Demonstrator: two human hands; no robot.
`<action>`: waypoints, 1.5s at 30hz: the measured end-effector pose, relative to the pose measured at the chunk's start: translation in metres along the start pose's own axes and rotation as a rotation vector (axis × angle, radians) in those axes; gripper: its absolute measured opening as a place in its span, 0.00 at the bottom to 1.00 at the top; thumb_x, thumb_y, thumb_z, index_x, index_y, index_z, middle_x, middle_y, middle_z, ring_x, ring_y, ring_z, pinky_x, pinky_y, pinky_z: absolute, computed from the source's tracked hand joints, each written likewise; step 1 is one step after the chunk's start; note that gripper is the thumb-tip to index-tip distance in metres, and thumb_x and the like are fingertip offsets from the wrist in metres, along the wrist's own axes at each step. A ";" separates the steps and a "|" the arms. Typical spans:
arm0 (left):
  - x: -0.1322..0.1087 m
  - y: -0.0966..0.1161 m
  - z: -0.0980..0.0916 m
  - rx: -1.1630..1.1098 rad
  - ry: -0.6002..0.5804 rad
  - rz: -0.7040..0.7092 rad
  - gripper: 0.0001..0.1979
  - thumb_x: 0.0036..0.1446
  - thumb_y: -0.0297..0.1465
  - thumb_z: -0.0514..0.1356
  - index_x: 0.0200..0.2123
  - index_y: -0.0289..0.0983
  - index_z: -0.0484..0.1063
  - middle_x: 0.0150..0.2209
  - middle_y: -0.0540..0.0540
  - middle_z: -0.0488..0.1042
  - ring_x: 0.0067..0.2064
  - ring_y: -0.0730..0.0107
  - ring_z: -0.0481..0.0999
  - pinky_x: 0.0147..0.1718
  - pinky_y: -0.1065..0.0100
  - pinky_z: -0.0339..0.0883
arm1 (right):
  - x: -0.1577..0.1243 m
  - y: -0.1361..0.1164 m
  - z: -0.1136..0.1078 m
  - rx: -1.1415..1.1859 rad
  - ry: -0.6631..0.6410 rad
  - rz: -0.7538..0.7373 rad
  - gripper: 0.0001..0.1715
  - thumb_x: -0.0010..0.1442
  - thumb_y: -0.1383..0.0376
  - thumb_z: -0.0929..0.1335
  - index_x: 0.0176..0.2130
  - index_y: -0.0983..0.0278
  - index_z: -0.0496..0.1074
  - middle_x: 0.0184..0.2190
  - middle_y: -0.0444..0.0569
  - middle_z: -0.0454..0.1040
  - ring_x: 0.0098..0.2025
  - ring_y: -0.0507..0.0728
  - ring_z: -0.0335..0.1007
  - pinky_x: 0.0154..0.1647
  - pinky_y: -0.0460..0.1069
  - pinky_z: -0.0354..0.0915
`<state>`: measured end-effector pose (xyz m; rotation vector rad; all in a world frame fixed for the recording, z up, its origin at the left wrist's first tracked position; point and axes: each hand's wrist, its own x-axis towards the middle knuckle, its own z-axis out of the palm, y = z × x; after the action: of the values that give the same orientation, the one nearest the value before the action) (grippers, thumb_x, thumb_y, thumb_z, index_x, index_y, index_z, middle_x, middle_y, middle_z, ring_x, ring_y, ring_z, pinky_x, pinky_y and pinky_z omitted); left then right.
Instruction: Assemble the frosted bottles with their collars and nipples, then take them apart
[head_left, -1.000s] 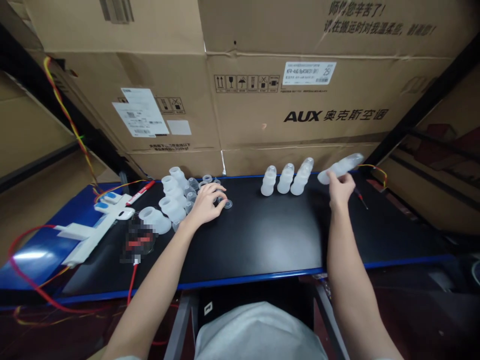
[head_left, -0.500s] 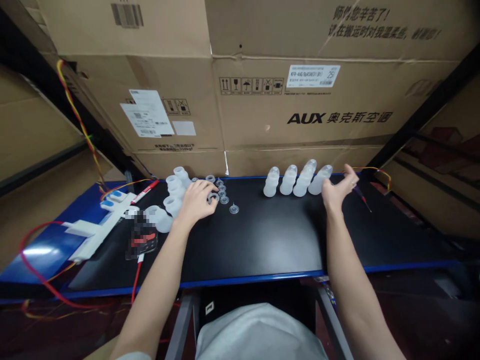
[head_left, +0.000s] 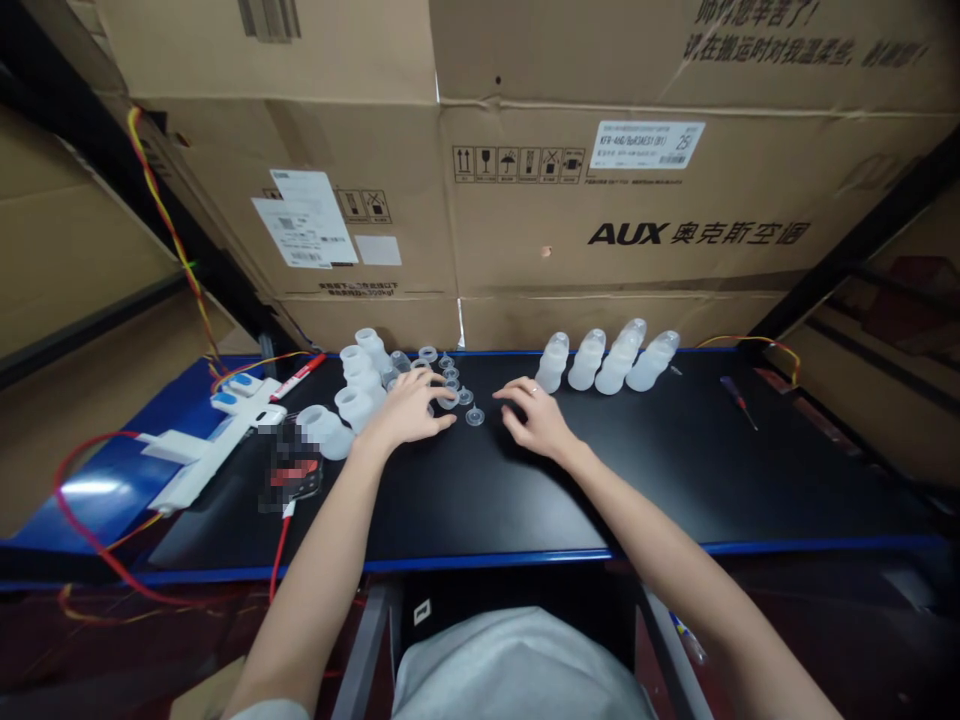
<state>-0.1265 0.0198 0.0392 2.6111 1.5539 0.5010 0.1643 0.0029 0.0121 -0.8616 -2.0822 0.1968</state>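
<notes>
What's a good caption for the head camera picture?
Left hand at small clear pieces, right hand near them, four clear-topped bottles lined up on a black table.

Curves left hand (head_left: 411, 408) low over clear rings (head_left: 427, 359); cannot tell whether fingertips grip one. Opens right hand (head_left: 537, 416) above black tabletop (head_left: 480, 500), thumb apart from fingers, just beside lone clear disc (head_left: 475, 416) lying between both hands. Shows frosted bottle bodies (head_left: 358, 411), mouths open, clustered left of left hand. Shows four capped bottles (head_left: 553, 365) beyond right hand, farther right a screwdriver (head_left: 739, 402). Includes red-and-white marker (head_left: 302, 375) near power strip (head_left: 201, 462), far left; cardboard (head_left: 517, 225) behind.
</notes>
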 end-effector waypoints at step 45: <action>0.010 0.061 0.034 -1.363 -0.114 0.004 0.25 0.58 0.42 0.74 0.56 0.36 0.81 0.44 0.40 0.84 0.41 0.63 0.82 0.39 0.65 0.76 | 0.004 -0.008 0.010 0.783 0.079 0.526 0.29 0.52 0.50 0.83 0.44 0.60 0.72 0.30 0.40 0.73 0.30 0.52 0.68 0.32 0.48 0.65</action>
<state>-0.0600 0.0022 0.0227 1.5092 0.6656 0.9313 0.1515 0.0012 0.0119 -0.8628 -1.4578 1.1480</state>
